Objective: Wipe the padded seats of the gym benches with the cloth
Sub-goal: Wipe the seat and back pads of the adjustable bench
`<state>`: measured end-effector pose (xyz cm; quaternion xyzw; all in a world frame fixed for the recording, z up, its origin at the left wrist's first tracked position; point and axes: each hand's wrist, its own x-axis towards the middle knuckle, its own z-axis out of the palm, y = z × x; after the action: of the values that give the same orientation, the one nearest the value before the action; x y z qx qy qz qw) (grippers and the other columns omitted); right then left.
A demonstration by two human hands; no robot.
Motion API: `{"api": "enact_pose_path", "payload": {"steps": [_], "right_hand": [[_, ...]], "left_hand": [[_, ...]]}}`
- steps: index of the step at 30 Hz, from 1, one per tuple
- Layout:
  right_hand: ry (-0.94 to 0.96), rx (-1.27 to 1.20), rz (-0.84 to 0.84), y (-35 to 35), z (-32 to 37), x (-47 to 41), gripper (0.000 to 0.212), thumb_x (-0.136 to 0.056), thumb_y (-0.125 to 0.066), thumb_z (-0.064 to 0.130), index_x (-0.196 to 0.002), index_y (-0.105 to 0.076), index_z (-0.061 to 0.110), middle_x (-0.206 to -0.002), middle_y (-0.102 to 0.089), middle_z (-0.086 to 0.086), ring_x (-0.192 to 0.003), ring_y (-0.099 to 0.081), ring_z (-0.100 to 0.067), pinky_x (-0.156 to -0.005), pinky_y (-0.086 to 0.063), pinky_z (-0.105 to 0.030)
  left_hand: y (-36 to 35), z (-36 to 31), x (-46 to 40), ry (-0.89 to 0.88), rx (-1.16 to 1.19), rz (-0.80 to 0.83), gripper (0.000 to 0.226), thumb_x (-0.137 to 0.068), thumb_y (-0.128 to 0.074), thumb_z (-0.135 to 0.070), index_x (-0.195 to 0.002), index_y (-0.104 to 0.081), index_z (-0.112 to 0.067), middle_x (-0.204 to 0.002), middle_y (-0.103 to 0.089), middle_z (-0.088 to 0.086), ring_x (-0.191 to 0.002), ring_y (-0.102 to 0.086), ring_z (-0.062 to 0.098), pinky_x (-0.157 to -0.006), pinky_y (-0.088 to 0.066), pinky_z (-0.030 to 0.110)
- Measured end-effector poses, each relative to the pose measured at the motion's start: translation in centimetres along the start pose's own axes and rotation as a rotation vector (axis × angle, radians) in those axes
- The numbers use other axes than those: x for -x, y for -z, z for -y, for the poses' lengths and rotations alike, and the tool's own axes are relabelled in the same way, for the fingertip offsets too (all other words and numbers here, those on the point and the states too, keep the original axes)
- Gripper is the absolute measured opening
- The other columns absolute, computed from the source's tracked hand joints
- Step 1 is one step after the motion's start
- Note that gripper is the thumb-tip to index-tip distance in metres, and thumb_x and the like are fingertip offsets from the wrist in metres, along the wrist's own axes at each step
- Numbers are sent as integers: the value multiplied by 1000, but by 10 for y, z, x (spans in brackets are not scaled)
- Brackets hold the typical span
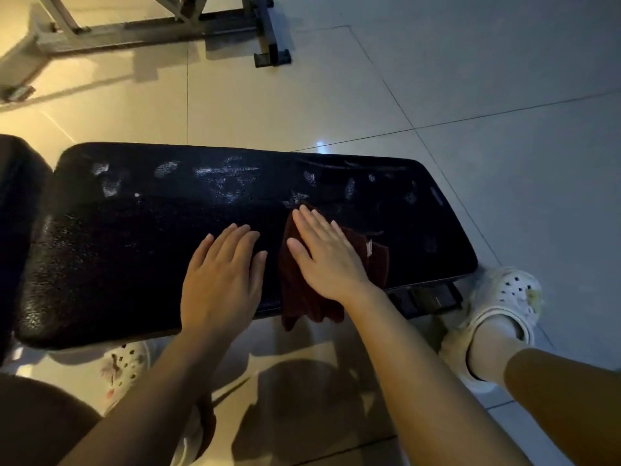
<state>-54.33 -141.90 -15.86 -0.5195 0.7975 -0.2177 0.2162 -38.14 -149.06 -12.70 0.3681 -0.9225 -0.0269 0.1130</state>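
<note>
A black padded bench seat (134,243) runs across the middle of the view, its cracked surface marked with pale worn patches along the far side. A dark red cloth (295,290) lies on the seat's near right part and hangs over the front edge. My right hand (322,253) presses flat on the cloth with straight fingers. My left hand (221,274) rests flat on the bare pad just left of the cloth, fingers straight.
A second black pad (16,203) adjoins the seat at the far left. A grey metal equipment frame (151,28) stands on the tiled floor beyond. My feet in white clogs (497,314) stand by the bench's right end and under its front edge.
</note>
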Motion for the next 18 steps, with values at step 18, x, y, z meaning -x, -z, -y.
{"api": "enact_pose_path", "payload": {"steps": [18], "right_hand": [[-163,34,-34,8,-37,0,62,-104,-19,46,-156,4,20,-163,11,5,-148,15,-10,-121,12,-34]], "left_hand": [[-32,-70,-7,162,-1,-49,47,-99,-32,-41,-131,-57,-16,-138,-55,5,-137,-40,22,-119,-9,46]]}}
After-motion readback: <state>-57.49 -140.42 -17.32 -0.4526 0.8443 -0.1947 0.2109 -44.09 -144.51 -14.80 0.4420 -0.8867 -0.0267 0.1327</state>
